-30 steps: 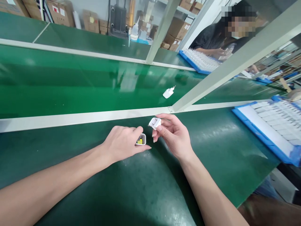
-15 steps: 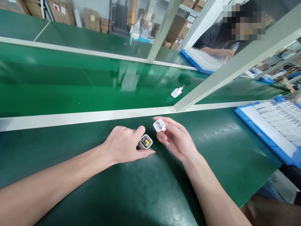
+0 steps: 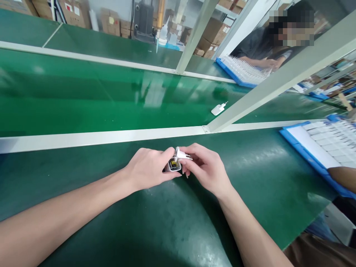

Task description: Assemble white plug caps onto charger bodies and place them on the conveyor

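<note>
Green desk [image 3: 250,178]. Our left hand [image 3: 147,168] pinches the charger shell [image 3: 174,166] mouth-up, steadying it; our right hand [image 3: 207,170] pinches the pin cap [image 3: 180,153] at its mouth.

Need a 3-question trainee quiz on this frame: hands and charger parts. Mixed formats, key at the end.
1. True or false: the left hand grips an open white housing with a yellow part showing inside.
2. Relative to the housing, the right hand holds the pronged cap: A) well away from it; B) at its open end; C) beneath it.
3. Fill in: a lone white charger lies on the ____ belt beyond the white rail.
Key: 1 true; 2 B; 3 green.
</note>
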`<state>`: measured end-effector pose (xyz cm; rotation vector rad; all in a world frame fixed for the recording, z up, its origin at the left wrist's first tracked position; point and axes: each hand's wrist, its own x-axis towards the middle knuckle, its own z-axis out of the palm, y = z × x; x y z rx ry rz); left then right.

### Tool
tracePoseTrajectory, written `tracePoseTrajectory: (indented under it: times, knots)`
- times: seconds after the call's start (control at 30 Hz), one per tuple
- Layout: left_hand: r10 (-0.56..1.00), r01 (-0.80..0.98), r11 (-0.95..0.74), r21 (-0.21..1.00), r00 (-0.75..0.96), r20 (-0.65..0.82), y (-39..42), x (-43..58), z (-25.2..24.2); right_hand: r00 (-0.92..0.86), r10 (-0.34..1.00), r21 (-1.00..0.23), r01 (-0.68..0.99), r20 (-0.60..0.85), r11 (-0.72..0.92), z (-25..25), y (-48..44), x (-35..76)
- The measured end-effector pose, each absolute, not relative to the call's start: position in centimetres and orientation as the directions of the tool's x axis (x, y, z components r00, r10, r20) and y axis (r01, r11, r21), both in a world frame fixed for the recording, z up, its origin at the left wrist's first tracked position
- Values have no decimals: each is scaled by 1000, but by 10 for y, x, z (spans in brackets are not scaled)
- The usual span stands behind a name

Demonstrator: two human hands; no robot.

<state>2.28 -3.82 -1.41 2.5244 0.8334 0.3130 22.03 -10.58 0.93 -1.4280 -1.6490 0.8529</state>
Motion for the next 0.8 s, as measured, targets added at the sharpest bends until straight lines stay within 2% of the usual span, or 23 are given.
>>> tracePoseTrajectory:
  times: [0.03, 0.1, 0.2, 0.3, 0.63, 0.8]
  knots:
    - [614, 512, -703, 494, 787, 59, -38, 23, -14, -117, 968, -778, 577, 220, 247, 10, -107, 220]
    - [625, 521, -680, 517, 780, 35, -38, 23, -13, -232, 906, -593, 694, 354, 409, 12, -109, 221]
    - [637, 524, -641, 561, 771, 8, -36, 23, -12, -325, 849, -467, 725, 416, 506, 14, -110, 221]
    - [631, 515, -641, 569, 775, 10, -34, 22, -12, -340, 853, -459, 731, 396, 505, 12, -109, 218]
    - [626, 501, -658, 563, 779, 38, -34, 23, -14, -294, 893, -589, 673, 341, 447, 23, -109, 226]
    - [614, 493, -665, 561, 788, 35, -33, 23, -14, -410, 878, -479, 736, 248, 479, 32, -114, 228]
